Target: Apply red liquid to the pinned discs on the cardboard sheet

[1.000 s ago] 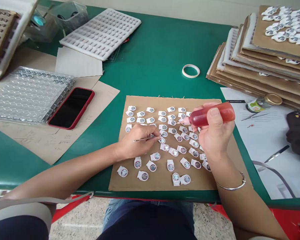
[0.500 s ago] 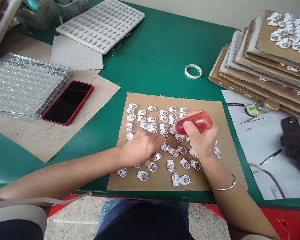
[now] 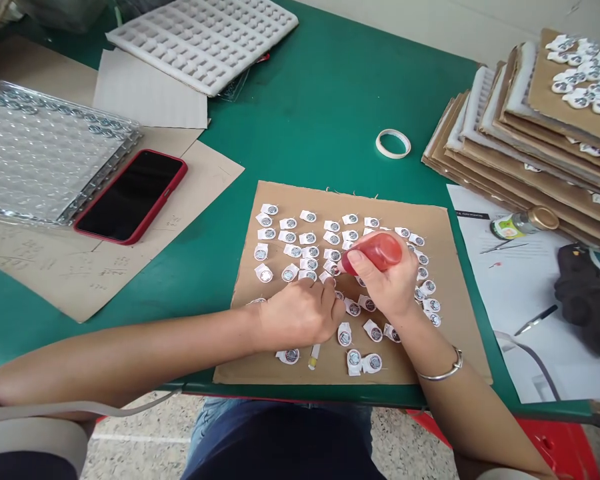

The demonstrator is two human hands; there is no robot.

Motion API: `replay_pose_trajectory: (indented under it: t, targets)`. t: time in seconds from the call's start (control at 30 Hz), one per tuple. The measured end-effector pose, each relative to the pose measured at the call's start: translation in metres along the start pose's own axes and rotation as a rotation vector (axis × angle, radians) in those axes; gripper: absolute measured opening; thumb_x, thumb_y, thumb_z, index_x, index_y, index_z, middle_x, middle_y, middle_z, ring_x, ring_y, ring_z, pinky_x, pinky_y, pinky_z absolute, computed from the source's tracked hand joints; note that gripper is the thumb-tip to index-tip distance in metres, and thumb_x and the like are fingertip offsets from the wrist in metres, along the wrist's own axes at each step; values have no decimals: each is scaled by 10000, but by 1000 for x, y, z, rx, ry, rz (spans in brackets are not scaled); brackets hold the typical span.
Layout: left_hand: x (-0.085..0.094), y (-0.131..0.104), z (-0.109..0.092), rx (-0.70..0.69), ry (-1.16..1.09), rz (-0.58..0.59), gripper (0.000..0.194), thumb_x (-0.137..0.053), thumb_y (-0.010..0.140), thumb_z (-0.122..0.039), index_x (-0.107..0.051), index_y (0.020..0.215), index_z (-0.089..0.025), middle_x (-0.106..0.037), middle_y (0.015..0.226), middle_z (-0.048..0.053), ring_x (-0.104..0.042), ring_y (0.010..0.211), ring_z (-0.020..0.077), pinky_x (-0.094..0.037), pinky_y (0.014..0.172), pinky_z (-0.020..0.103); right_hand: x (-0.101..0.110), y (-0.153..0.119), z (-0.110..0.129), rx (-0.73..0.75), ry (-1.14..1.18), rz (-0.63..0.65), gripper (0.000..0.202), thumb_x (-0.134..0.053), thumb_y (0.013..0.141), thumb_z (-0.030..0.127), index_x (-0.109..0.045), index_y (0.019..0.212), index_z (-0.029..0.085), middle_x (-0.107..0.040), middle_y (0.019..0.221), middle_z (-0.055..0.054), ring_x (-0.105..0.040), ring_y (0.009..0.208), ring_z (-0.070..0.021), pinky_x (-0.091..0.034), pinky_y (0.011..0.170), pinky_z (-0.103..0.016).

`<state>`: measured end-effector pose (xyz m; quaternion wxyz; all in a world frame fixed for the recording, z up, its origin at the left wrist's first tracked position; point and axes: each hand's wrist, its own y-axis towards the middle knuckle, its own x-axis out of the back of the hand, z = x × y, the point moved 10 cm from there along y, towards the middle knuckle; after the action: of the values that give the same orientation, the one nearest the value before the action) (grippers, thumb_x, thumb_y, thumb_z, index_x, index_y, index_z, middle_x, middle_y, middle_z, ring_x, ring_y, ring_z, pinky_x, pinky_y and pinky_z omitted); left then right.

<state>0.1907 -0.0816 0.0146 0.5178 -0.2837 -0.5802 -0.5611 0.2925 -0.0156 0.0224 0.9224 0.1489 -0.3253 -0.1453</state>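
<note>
"Hands?"

"From out here, I see the right hand (image 3: 393, 283) gripping a bottle (image 3: 379, 252) over tags (image 3: 290, 273) on the board (image 3: 451, 267); the left hand (image 3: 300, 313) curls above a stick (image 3: 313, 360), its hold unclear to me."

"In the way?"

"Both hide some tags. Phone (image 3: 133, 197) lies left; tape (image 3: 393, 155) beyond; stack (image 3: 500, 143) and jar (image 3: 523, 223) right."

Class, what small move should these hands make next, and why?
Probably, the right hand should steady the red bottle: its tip points at a white tag close to the left hand, and neighbouring tags leave little room for error.
</note>
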Motion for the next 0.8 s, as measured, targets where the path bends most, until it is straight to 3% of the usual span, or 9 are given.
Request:
replay_pose_trajectory:
  t: [0.37,0.8]
  targets:
    - [-1,0,0,-12,-12,17,160,-402,798,-39,-501,716,-135,-605,620,78,-543,475,163,-376,374,272,0,0,9,79,-24,-15,232,-661,739,406,-583,806,198,-636,751,-10,-608,697,-146,-514,645,-310]
    - [0,1,3,15,7,19,164,-390,820,-59,-473,709,-147,-608,619,60,-519,466,142,-363,395,259,0,0,7,74,-10,-12,211,-673,736,381,-586,794,198,-633,731,-6,-603,684,-140,-507,637,-302]
